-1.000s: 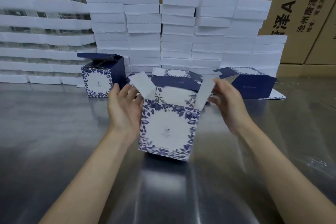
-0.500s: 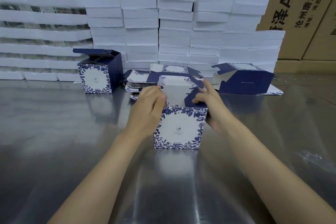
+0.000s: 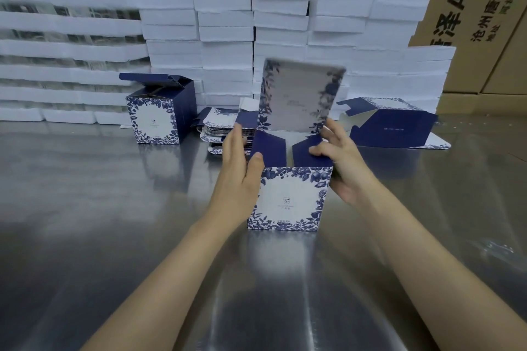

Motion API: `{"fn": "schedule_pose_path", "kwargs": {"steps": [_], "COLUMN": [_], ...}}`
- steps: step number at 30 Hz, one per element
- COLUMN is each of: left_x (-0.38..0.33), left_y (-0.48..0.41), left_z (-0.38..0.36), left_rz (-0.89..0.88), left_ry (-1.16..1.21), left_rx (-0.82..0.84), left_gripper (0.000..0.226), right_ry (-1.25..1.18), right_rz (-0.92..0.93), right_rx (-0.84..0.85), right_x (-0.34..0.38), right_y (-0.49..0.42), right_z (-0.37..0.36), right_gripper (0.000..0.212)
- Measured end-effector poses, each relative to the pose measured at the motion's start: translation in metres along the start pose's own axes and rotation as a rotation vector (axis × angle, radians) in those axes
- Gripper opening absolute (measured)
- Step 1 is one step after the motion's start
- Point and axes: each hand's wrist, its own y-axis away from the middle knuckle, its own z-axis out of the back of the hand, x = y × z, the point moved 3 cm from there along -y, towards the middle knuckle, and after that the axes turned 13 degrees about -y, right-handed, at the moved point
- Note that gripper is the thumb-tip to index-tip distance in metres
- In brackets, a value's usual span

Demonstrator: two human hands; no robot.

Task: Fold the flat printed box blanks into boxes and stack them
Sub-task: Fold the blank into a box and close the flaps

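The box [image 3: 288, 199] is stood on the table [image 3: 85, 208], in the middle and near to the person, its printed face turned to the camera. A second ago it was held lifted and tilted, with pale flaps spread open; half a second ago it was set down and pressed from above by both hands. Now the tall lid panel [image 3: 299, 94] is seen upright behind the opening, blurred, and two navy side flaps are leaned inward. The left hand [image 3: 238, 168] is laid against the left wall, fingers straight, its thumb pressed on the left flap [image 3: 269, 148] — the grip is released, nothing is grasped. The right hand [image 3: 342, 162] is placed at the right wall, thumb on the right flap [image 3: 305, 155], fingers spread and closed round nothing. It is judged that only the top closing is left — afterwards the box can be stacked by the finished box [image 3: 159, 117], beside the flat blanks [image 3: 216, 125].
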Motion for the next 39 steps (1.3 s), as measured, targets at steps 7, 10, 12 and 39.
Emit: {"fn": "schedule_pose_path", "kwargs": {"steps": [7, 10, 12, 39], "left_x": [0.002, 0.006, 0.005, -0.031], "left_y": [0.004, 0.005, 0.004, 0.001], "left_z": [0.006, 0.009, 0.012, 0.032], "left_rz": [-0.262, -0.289, -0.260, -0.155], "left_ry": [0.110, 0.023, 0.031, 0.282], "left_rx": [0.023, 0.017, 0.016, -0.278], "left_gripper": [0.069, 0.069, 0.061, 0.016], "right_ry": [0.369, 0.378, 0.440, 0.782], "right_rz": [0.072, 0.035, 0.051, 0.773], "right_rx": [0.077, 0.178, 0.215, 0.219], "right_x": [-0.003, 0.000, 0.006, 0.021], "right_y": [-0.003, 0.004, 0.009, 0.044], "right_z": [0.011, 0.009, 0.006, -0.038], "right_gripper": [0.030, 0.038, 0.040, 0.003]}}
